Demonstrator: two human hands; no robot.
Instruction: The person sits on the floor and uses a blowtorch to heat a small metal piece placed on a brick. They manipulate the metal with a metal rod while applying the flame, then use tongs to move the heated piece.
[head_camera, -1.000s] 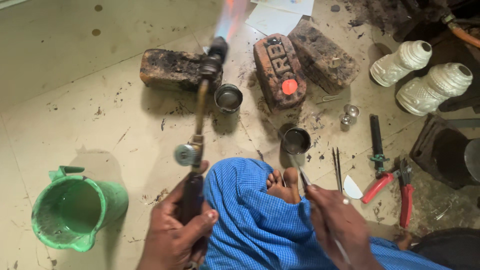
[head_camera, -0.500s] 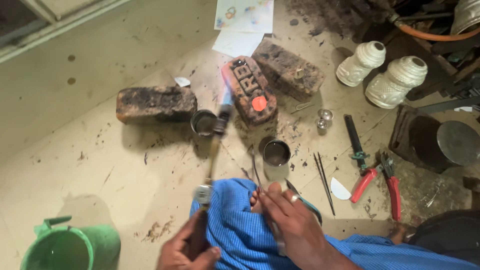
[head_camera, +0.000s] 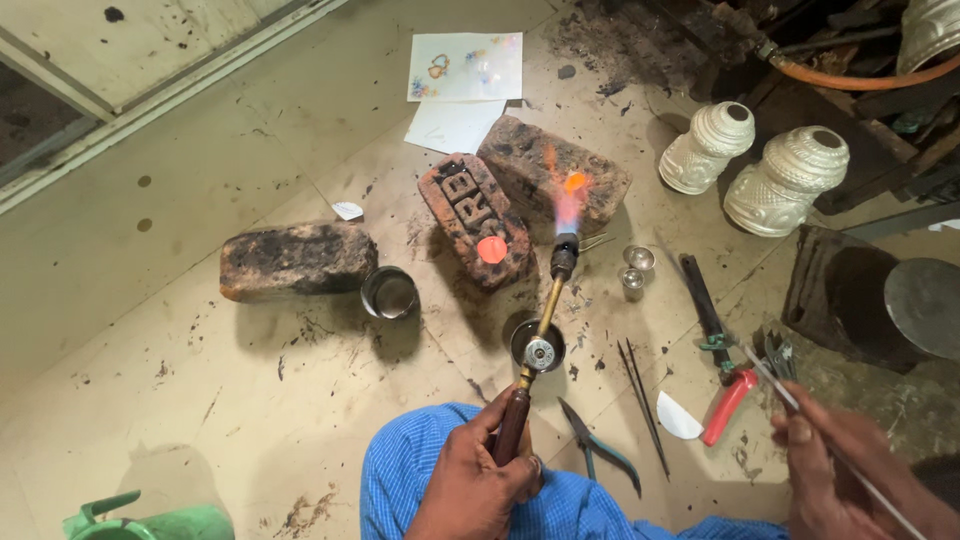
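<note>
The left hand (head_camera: 478, 480) has its grip wrapped tight around the dark wooden handle of a torch (head_camera: 535, 350), low in the middle of the floor (head_camera: 250, 400), just above the blue cloth (head_camera: 440, 490) over the person's knee. From the grip the brass stem runs up and slightly right, past a round valve knob, to the black nozzle. The flame (head_camera: 570, 198) burns out of the nozzle, blue at the base and orange at the tip, well ahead of the hand. It plays over the near face of the far brick (head_camera: 520, 165), just right of the middle brick (head_camera: 465, 205), which carries an orange dot (head_camera: 491, 249).

The right hand (head_camera: 850, 465) is at the lower right edge, its grip pinched shut on a thin metal rod (head_camera: 800, 400). The rod slants up and left from the fingers, its tip above the red-handled pliers (head_camera: 735, 385) and well apart from the flame.

A third brick (head_camera: 295, 260) lies to the left, with a small metal cup (head_camera: 389, 292) touching its right end. A second cup sits under the torch valve, mostly hidden. Two tiny metal caps (head_camera: 636, 268) stand right of the nozzle. Tweezers (head_camera: 645, 400) and teal-handled pliers (head_camera: 595, 450) lie between the two hands. Two white carved jars (head_camera: 750, 160) stand at the upper right, papers (head_camera: 465, 70) at the top, and a green can (head_camera: 150, 522) at the lower left corner.
</note>
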